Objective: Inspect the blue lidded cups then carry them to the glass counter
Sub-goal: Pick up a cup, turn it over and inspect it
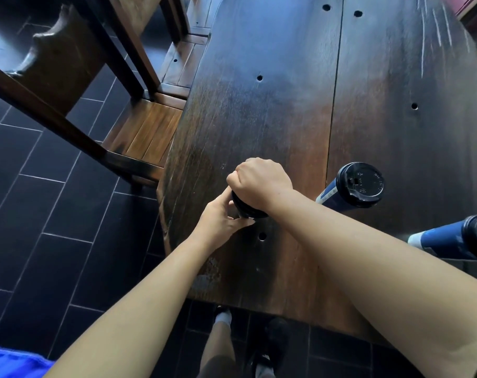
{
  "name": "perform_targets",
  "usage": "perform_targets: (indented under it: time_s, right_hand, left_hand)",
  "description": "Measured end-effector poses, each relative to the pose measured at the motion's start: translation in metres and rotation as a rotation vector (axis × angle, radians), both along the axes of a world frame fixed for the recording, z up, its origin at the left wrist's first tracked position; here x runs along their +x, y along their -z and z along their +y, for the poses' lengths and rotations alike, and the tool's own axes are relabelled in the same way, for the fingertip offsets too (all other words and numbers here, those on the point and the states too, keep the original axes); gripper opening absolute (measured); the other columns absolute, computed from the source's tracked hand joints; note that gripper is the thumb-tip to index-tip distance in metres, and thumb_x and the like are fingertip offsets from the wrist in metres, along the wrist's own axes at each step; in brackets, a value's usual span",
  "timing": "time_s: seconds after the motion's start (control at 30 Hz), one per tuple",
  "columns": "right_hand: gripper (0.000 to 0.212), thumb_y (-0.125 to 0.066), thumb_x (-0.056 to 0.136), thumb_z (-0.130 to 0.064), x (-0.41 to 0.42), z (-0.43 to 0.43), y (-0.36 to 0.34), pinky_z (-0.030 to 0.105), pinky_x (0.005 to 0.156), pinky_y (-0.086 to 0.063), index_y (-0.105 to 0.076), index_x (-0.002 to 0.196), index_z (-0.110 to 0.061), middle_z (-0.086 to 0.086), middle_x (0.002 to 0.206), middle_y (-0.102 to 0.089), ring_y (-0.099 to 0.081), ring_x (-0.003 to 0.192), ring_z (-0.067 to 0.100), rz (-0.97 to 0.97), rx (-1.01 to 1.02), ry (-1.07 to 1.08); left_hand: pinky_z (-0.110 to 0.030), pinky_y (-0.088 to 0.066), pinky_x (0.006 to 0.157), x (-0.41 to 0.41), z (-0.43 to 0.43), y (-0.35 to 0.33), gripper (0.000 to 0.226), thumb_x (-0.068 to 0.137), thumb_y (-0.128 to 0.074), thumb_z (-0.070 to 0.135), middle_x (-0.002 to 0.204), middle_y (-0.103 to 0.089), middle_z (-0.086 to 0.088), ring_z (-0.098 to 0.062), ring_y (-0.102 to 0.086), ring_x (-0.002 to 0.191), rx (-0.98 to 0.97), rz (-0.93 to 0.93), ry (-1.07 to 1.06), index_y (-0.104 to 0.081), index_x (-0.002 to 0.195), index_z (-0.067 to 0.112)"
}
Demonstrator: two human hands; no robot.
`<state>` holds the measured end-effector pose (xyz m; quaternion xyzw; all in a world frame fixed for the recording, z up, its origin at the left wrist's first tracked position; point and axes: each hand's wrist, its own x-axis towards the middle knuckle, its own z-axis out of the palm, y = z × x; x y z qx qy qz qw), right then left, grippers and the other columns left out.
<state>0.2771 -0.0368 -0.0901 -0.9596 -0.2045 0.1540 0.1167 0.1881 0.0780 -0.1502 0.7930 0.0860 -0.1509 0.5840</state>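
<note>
While both hands are busy at the near left part of the dark wooden bench (272,110), one cup (244,211) stands there almost hidden: only its black lid edge shows between them. The right hand (259,181) sits on top of it, its grip closed down over the lid, and the left hand (221,219) presses in from the side, fingers wrapped against the lid rim and wall. I take this for checking the lid's seat. Two more blue cups wait to the right, well apart from the hands: a second cup (354,188) with its black lid facing up, and a third cup (455,240) at the right edge, partly cut off. Both stand upright, I judge; the wide lens makes them seem to lean. They lie on the right arm's side, so the right hand is the nearer one for the next reach. A wooden chair (139,132) stands left of the bench; no glass counter is in sight.
</note>
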Motion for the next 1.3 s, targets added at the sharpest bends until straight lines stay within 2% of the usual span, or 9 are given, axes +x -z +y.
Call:
perform_targets:
  time_s: [0.23, 0.4, 0.63, 0.73, 0.8, 0.93, 1.0, 1.1, 1.3]
  right_hand:
    - [0.035, -0.041, 0.091, -0.032, 0.000, 0.000, 0.003, 0.036, 0.067, -0.044, -0.064, 0.072, -0.012, 0.006, 0.083, -0.059, -0.057, 0.077, 0.034, -0.003, 0.007, 0.031]
    - [0.038, -0.040, 0.092, -0.032, 0.000, 0.000, 0.000, 0.036, 0.067, -0.041, -0.071, 0.081, -0.011, 0.010, 0.091, -0.066, -0.062, 0.084, 0.036, -0.016, 0.001, 0.025]
    - [0.037, -0.038, 0.095, -0.034, -0.001, 0.001, -0.005, 0.038, 0.071, -0.045, -0.065, 0.082, -0.012, 0.011, 0.099, -0.068, -0.064, 0.091, 0.038, -0.001, -0.027, 0.016]
    - [0.042, -0.038, 0.099, -0.045, -0.003, 0.000, -0.008, 0.041, 0.080, -0.050, -0.064, 0.089, -0.013, 0.007, 0.101, -0.065, -0.063, 0.095, 0.033, 0.058, 0.033, 0.058]
    - [0.047, -0.040, 0.098, -0.054, -0.003, -0.005, -0.012, 0.041, 0.082, -0.051, -0.067, 0.095, -0.016, 0.005, 0.102, -0.068, -0.063, 0.094, 0.029, 0.072, 0.083, 0.125]
    - [0.044, -0.046, 0.099, -0.057, -0.001, -0.027, -0.030, 0.036, 0.074, -0.045, -0.063, 0.079, -0.021, -0.004, 0.081, -0.066, -0.061, 0.086, 0.024, 0.182, 0.312, 0.316]
    - [0.043, -0.049, 0.100, -0.052, -0.005, -0.040, -0.043, 0.038, 0.077, -0.046, -0.067, 0.085, -0.016, -0.003, 0.081, -0.065, -0.061, 0.086, 0.022, 0.262, 0.464, 0.355]
    - [0.052, -0.052, 0.088, -0.056, -0.020, -0.057, -0.065, 0.039, 0.098, -0.050, -0.070, 0.115, -0.015, 0.000, 0.111, -0.072, -0.066, 0.108, 0.018, 0.357, 0.718, 0.414]
    - [0.087, -0.062, 0.073, -0.065, -0.055, -0.084, -0.105, 0.033, 0.109, -0.046, -0.048, 0.147, -0.023, -0.002, 0.138, -0.061, -0.059, 0.128, 0.010, 0.488, 0.962, 0.397]
  left_hand:
    - [-0.037, -0.059, 0.084, 0.003, 0.001, -0.005, 0.061, 0.077, -0.087, 0.004, 0.078, -0.073, 0.023, 0.003, -0.067, 0.070, -0.002, 0.011, 0.029, -0.058, 0.110, 0.047]
    - [-0.045, -0.059, 0.086, 0.006, 0.001, -0.006, 0.064, 0.074, -0.089, 0.008, 0.088, -0.075, 0.008, -0.016, -0.071, 0.081, 0.020, 0.016, 0.018, -0.059, 0.101, 0.058]
    - [-0.042, -0.060, 0.083, 0.004, 0.000, -0.001, 0.061, 0.073, -0.090, 0.015, 0.088, -0.075, 0.002, -0.014, -0.070, 0.079, 0.043, 0.019, 0.002, -0.059, 0.113, 0.049]
    - [-0.027, -0.057, 0.082, 0.003, 0.002, -0.002, 0.067, 0.074, -0.089, 0.012, 0.094, -0.076, 0.007, -0.003, -0.070, 0.083, 0.000, 0.031, 0.017, -0.059, 0.127, 0.041]
    - [-0.029, -0.058, 0.087, 0.003, 0.003, -0.005, 0.070, 0.075, -0.087, 0.009, 0.102, -0.076, 0.012, -0.007, -0.071, 0.093, -0.010, 0.036, 0.055, -0.059, 0.129, 0.042]
    - [-0.019, -0.055, 0.077, -0.003, 0.003, -0.024, 0.064, 0.076, -0.086, 0.005, 0.099, -0.075, 0.020, 0.005, -0.069, 0.086, -0.014, 0.028, 0.131, -0.059, 0.114, 0.049]
    - [-0.014, -0.053, 0.075, -0.006, 0.003, -0.039, 0.062, 0.077, -0.087, 0.007, 0.099, -0.074, 0.023, 0.012, -0.067, 0.085, -0.022, 0.027, 0.130, -0.058, 0.110, 0.050]
    - [-0.024, -0.058, 0.085, -0.012, 0.002, -0.064, 0.059, 0.078, -0.088, 0.016, 0.112, -0.073, 0.015, 0.003, -0.069, 0.099, -0.072, 0.022, 0.130, -0.059, 0.114, 0.052]
    - [-0.050, -0.059, 0.095, -0.024, -0.008, -0.117, 0.063, 0.073, -0.083, 0.048, 0.121, -0.072, 0.006, -0.018, -0.071, 0.107, -0.163, -0.002, 0.146, -0.058, 0.130, 0.040]
